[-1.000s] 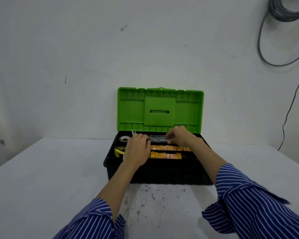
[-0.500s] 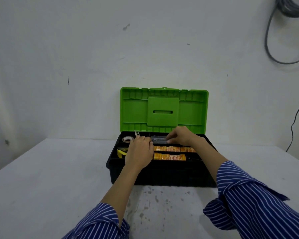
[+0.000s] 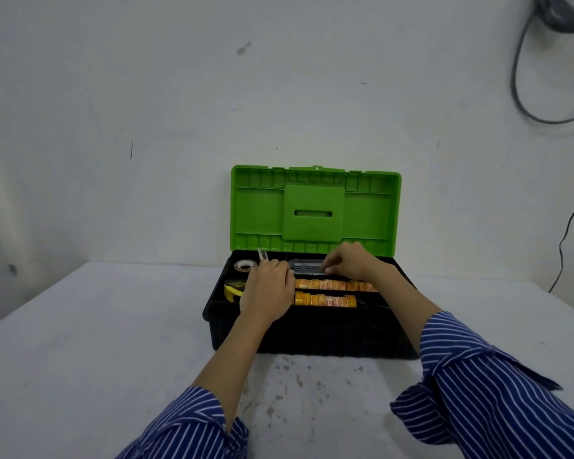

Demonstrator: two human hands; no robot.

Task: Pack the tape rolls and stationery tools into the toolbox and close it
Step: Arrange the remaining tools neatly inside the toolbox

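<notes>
Plain white wall behind, grey counter point(image 3: 80, 359) carrying the toolbox point(image 3: 305, 332), lid standing open. Both hands are sitting inside: right hand point(image 3: 348, 263) pinching a clear case point(image 3: 305, 265), probably seating it; left hand point(image 3: 267, 289) curled, grip unclear.

Upright lid point(image 3: 315, 210) walls the toolbox point(image 3: 299, 336) rear — front approach open

One toolbox point(image 3: 309, 329), two hands point(image 3: 267, 289).
</notes>
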